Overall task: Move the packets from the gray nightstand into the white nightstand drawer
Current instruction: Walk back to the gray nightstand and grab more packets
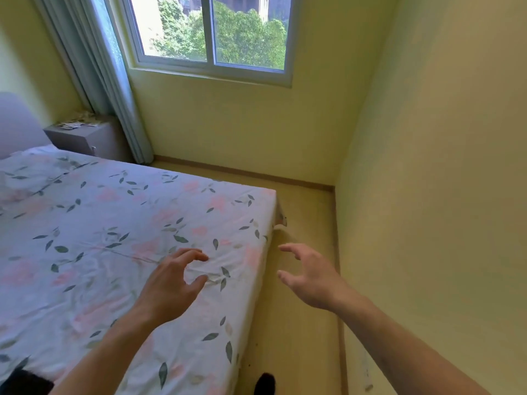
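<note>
Bedding in a leaf-and-flower print covers the bed (114, 238) that fills the left half of your view, with the window (211, 35) and a pale curtain (108, 81) beyond it and bare floor (302, 212) running along the wall on your right. Well away from you, in the far corner beside the curtain, stands the gray nightstand (85, 138), and the packets (77, 122) lie scattered on its top; they are too small here to count. No white nightstand or drawer shows anywhere, so you cannot tell how that end stands. By the look of it the task has hardly begun: the packets sit where they are to be taken from, and you have the length of the bed to walk before you reach them. Your left hand (174, 283) hangs over the bed's near corner, fingers loosely curled, holding nothing; whether it brushes the sheet you cannot tell. Your right hand (308, 277) floats above the floor, fingers spread and relaxed, equally empty, well apart from its partner.
</note>
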